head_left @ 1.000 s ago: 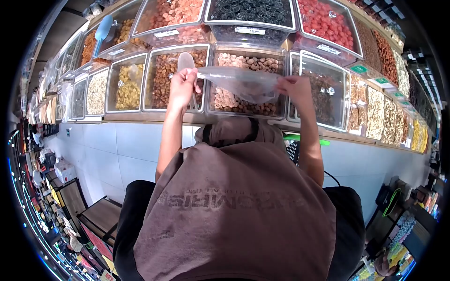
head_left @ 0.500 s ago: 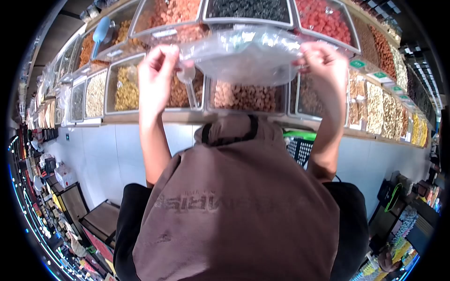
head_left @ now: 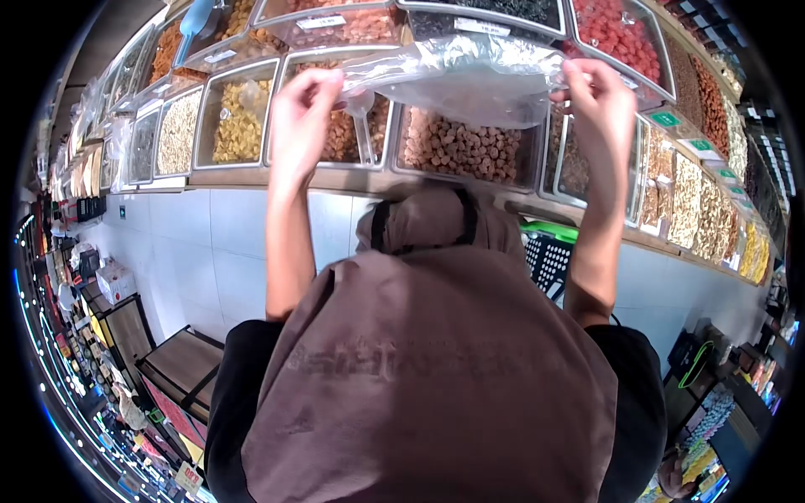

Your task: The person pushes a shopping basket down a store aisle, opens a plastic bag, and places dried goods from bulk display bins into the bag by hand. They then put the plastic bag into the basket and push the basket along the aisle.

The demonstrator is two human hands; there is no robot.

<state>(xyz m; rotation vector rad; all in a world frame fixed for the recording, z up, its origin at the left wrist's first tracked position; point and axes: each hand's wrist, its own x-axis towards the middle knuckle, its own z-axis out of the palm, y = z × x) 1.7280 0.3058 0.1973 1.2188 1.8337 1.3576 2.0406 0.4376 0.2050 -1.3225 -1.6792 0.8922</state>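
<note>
A clear plastic bag (head_left: 474,94) is stretched sideways over the bins, its mouth edge running between my hands. My left hand (head_left: 302,121) pinches the bag's left end between thumb and fingers. The other end is pinched in my right hand (head_left: 602,105). Under the bag lies a bin of round brown dried pieces (head_left: 461,147). A clear scoop (head_left: 362,126) rests in the bin just right of my left hand, among brown pieces. The bag looks flat, and I see nothing inside it.
Around it stand bins of yellow pieces (head_left: 239,126), red dried fruit (head_left: 616,38) and dark dried fruit (head_left: 495,8). A blue scoop (head_left: 196,18) sits at upper left. Below the counter edge is a black basket with a green rim (head_left: 549,230). A brown apron (head_left: 436,360) covers my front.
The whole view has shifted, so the bins appear higher and further right. Both hands still hold the bag's ends, and the bag looks slightly flatter.
</note>
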